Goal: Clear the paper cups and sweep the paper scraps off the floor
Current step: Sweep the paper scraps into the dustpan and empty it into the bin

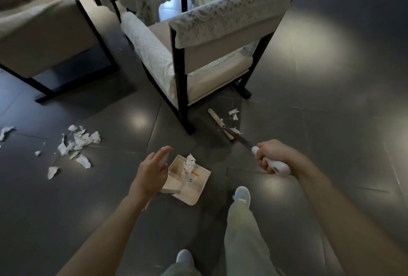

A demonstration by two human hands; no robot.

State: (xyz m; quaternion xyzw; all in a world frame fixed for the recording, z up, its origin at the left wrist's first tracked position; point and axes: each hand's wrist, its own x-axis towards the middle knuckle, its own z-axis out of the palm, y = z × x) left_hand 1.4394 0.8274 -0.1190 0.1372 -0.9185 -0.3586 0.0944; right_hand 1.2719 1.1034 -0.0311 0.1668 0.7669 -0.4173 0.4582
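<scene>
My right hand (270, 156) grips the white handle of a broom (278, 166). Its dark shaft runs up-left to the broom head (217, 122), which lies on the floor by the chair's leg. A few paper scraps (233, 114) lie just beside that head. My left hand (152, 172) holds the upright handle of a beige dustpan (194, 185), fingers loosely extended around it. The dustpan rests on the floor between my hands with a crumpled scrap (189, 162) in it. A larger scatter of torn paper (76, 143) lies on the floor to the left. No paper cups are in view.
An armchair with a lace cover (212, 39) stands straight ahead on black legs. A second seat (44, 32) is at the far left. The floor is dark glossy tile (320, 121). My feet and trouser legs (242, 220) are at the bottom.
</scene>
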